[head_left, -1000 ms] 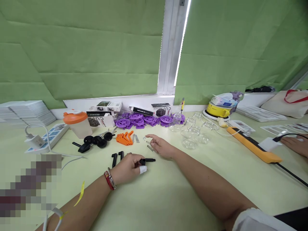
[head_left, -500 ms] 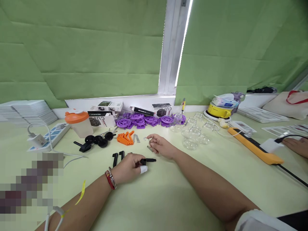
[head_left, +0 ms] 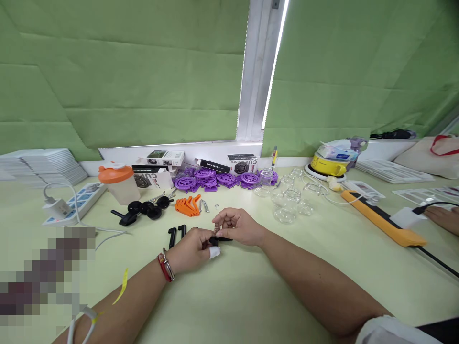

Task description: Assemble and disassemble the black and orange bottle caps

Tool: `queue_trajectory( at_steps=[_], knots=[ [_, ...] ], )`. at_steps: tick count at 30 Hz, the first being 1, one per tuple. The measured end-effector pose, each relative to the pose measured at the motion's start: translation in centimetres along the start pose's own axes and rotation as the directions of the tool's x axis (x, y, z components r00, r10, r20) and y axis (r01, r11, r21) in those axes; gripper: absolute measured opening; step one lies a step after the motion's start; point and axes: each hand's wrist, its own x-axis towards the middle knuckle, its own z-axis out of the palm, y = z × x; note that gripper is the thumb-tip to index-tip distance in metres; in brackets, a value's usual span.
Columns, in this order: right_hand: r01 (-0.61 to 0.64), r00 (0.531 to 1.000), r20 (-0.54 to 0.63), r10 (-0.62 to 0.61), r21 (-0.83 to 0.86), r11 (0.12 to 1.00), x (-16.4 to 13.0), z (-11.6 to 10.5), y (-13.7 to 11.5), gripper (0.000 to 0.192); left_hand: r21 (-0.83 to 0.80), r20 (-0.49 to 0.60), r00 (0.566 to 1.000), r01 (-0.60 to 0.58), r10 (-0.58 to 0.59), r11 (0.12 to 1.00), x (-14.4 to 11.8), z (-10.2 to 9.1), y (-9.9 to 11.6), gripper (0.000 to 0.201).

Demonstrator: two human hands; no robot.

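My left hand [head_left: 195,249], a white wrap on its thumb, is closed on a black plastic part [head_left: 214,242] low over the table. A black rod end of this part reaches right, partly under my right hand [head_left: 241,228]. Between the fingertips of my right hand is a small coil spring [head_left: 216,228], upright just above the black part. The fingertips of both hands nearly meet there. Beside my left hand lie black L-shaped pieces [head_left: 172,236]. Tiny clear or silvery bits [head_left: 216,206] lie behind my right hand.
Behind are orange brackets [head_left: 187,206], metal pins [head_left: 203,206], black round-headed parts [head_left: 147,209], purple wheel-like pieces [head_left: 225,179] and cup holder boxes [head_left: 152,177]. Clear domed pieces [head_left: 285,214] stand right, near an orange power strip [head_left: 382,217]. Another person's hand [head_left: 444,217] rests far right.
My right hand has brought the spring left and down from the small parts to the black part. My left hand stays in place, holding the part.
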Motion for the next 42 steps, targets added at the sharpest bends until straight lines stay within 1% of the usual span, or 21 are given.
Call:
queue_trajectory(
  at_steps=[6, 12, 14, 17, 23, 28, 34, 38, 40, 42],
  knots=[
    [-0.006, 1.0, -0.019, 0.005, -0.072, 0.997, -0.19, 0.18, 0.13, 0.028, -0.024, 0.003, 1.0, -0.007, 0.007, 1.0, 0.06, -0.04, 0.16, 0.019],
    [0.095, 0.995, 0.046, -0.093, -0.061, 0.994, -0.11, -0.02, 0.18, 0.016, -0.034, 0.017, 1.0, -0.008, 0.008, 0.999, -0.04, -0.09, 0.34, 0.017],
    [0.108, 0.991, 0.084, -0.102, -0.066, 0.992, -0.08, -0.13, 0.22, 0.015, -0.03, 0.013, 1.0, -0.003, 0.003, 1.0, -0.07, -0.06, 0.22, 0.017],
    [0.096, 0.989, 0.122, -0.088, -0.068, 0.993, -0.11, -0.23, 0.25, 0.015, -0.021, 0.002, 1.0, -0.001, 0.001, 1.0, -0.04, 0.0, -0.03, 0.018],
    [0.055, 0.989, 0.145, -0.04, -0.101, 0.993, -0.17, -0.25, 0.09, 0.017, -0.024, -0.005, 1.0, -0.018, 0.017, 1.0, -0.01, 0.02, -0.05, 0.019],
    [0.057, 0.985, 0.168, -0.033, -0.136, 0.989, -0.08, -0.34, 0.06, 0.014, -0.037, -0.003, 1.0, -0.014, 0.014, 0.999, -0.08, 0.01, 0.11, 0.02],
    [0.06, 0.982, 0.185, -0.031, -0.155, 0.986, -0.05, -0.43, 0.13, 0.016, -0.038, -0.007, 0.999, -0.036, 0.035, 0.999, -0.1, -0.03, 0.26, 0.019],
    [0.076, 0.985, 0.166, -0.052, -0.144, 0.987, -0.12, -0.3, 0.56, 0.015, -0.072, -0.046, 0.998, -0.054, 0.051, 0.996, -0.21, -0.02, 0.57, 0.015],
    [0.07, 0.99, 0.133, -0.052, -0.131, 0.989, -0.09, -0.21, 0.67, 0.017, -0.116, -0.07, 0.997, -0.036, 0.028, 0.993, -0.2, -0.03, 0.61, 0.015],
    [0.064, 0.994, 0.099, -0.049, -0.158, 0.985, 0.04, -0.22, 0.61, 0.019, -0.194, -0.074, 0.997, -0.002, -0.012, 0.981, -0.09, -0.21, 0.56, 0.018]
  ],
)
